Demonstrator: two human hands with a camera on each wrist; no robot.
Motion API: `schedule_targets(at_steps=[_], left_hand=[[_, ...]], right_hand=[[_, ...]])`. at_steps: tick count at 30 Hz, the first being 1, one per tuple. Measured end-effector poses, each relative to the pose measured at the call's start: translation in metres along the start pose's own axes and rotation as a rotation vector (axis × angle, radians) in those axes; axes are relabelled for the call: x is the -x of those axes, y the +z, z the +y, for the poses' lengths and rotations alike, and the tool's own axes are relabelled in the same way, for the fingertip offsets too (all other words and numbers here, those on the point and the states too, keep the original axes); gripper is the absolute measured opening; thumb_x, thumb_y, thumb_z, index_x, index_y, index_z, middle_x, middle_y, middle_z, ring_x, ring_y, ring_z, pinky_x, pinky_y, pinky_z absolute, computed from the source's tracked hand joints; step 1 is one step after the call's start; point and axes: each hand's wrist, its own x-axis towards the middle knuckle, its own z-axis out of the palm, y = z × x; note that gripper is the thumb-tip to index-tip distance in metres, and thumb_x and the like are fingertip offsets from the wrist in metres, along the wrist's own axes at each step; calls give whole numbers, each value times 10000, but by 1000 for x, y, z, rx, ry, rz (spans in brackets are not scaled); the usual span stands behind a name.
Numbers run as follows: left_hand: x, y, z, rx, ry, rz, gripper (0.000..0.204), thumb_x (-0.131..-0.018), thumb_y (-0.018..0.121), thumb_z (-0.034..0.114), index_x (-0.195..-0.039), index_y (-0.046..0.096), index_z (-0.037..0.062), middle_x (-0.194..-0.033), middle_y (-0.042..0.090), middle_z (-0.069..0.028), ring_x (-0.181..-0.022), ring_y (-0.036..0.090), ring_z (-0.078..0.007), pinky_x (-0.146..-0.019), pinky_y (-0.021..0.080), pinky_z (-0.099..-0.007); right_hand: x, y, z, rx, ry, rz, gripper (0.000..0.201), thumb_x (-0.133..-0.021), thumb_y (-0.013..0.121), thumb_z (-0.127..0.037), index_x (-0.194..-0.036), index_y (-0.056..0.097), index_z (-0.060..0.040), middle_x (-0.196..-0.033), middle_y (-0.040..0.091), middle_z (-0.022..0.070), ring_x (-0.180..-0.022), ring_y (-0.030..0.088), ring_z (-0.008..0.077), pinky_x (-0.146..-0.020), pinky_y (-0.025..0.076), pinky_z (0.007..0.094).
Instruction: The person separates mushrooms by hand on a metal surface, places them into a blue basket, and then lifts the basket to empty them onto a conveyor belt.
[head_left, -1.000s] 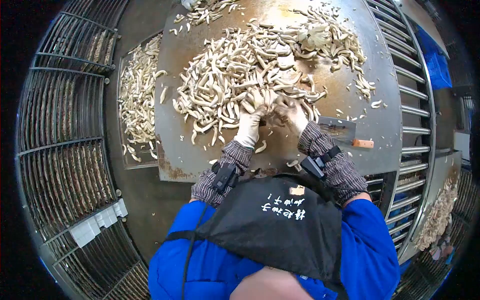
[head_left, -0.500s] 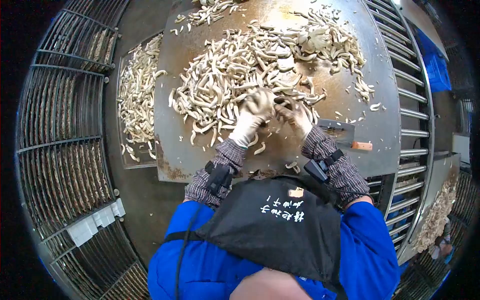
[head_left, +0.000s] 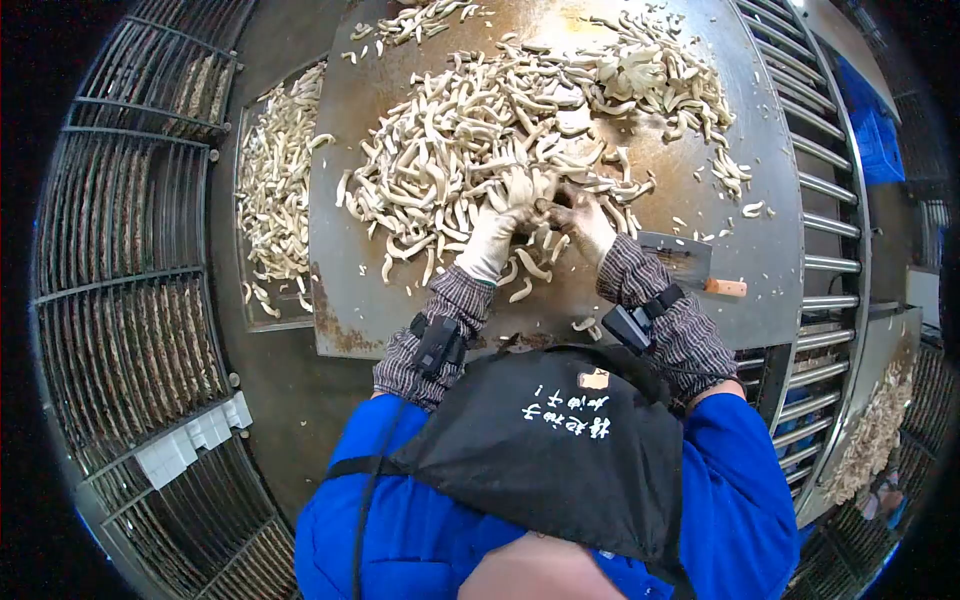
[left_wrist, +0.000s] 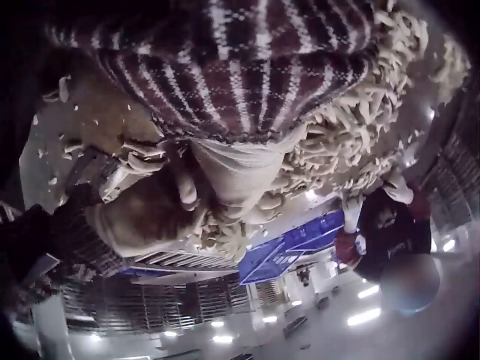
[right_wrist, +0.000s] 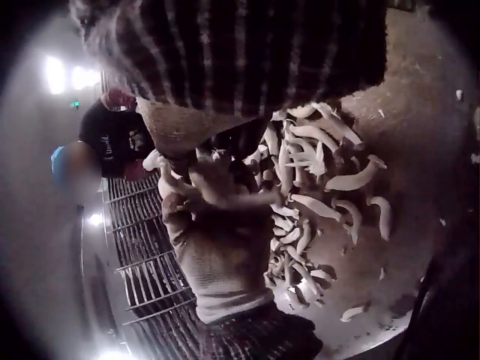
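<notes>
Finger-long pale mushrooms [head_left: 430, 165] lie in a broad heap on the metal table [head_left: 390, 320]. At its near edge my two gloved hands meet. The left hand [head_left: 505, 215] has its fingers curled round mushrooms, close against the right hand. My right hand [head_left: 588, 222], dark-stained at the fingers, pinches at the same spot. In the right wrist view a pale mushroom [right_wrist: 244, 199] sticks out between the hands. The left wrist view shows another mushroom [left_wrist: 186, 184] by the right hand's fingers; the fingertips are partly hidden. Several loose mushrooms [head_left: 533, 266] lie just below the hands.
A cleaver [head_left: 680, 262] with a wooden handle lies right of my right hand. A tray of mushrooms [head_left: 275, 190] stands left of the table. Slatted racks [head_left: 130, 210] line the left, a metal rail [head_left: 830, 205] the right. Another person [left_wrist: 390, 225] works across the heap.
My left hand turned over briefly and came back against the right hand. Several mushrooms now lie on the table just below the hands, where fewer lay before. The cleaver stays put.
</notes>
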Motion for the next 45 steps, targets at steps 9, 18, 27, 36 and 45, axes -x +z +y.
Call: schedule_targets(at_steps=[9, 18, 27, 36, 45], left_hand=[[-1, -8, -11, 68, -81, -56, 206, -893, 587, 89, -1066, 624, -17, -909, 671, -62, -805, 645, -148, -733, 537, -276], [-19, -32, -17, -24, 109, 70, 161, -869, 542, 57, -1015, 602, 27, -847, 623, -26, -673, 604, -131, -584, 521, -295], [-9, 0, 4, 451, 44, 142, 240, -859, 575, -58, -1086, 545, 12, -920, 606, -67, -688, 604, -177, -601, 532, -270], [-18, -22, -40, -41, 95, -270, 655, -718, 551, -114, -1336, 401, 47, -1202, 545, -61, -1036, 563, -171, -860, 490, -285], [12, 3, 4, -158, 22, -326, 582, -895, 634, 155, -1392, 342, 77, -1015, 599, -54, -802, 595, -120, -689, 514, -268]], right_hand=[[-12, 13, 6, 191, -49, 252, 164, -846, 651, -124, -914, 622, 23, -775, 642, 72, -638, 561, 118, -569, 470, 276], [3, 22, 2, 151, -66, -7, 433, -856, 555, 13, -1287, 504, 9, -972, 645, 52, -723, 563, 71, -585, 460, 185], [-4, 22, -20, -269, -16, 127, 85, -845, 595, -35, -811, 521, -62, -880, 612, 44, -799, 571, 143, -693, 462, 283], [-5, 24, -24, 189, 112, -6, 334, -843, 706, -176, -1104, 558, -27, -905, 625, 36, -803, 597, 123, -695, 489, 255], [-1, 5, -7, -28, -42, 47, 105, -892, 558, -67, -994, 564, -41, -900, 590, 46, -772, 553, 134, -658, 478, 284]])
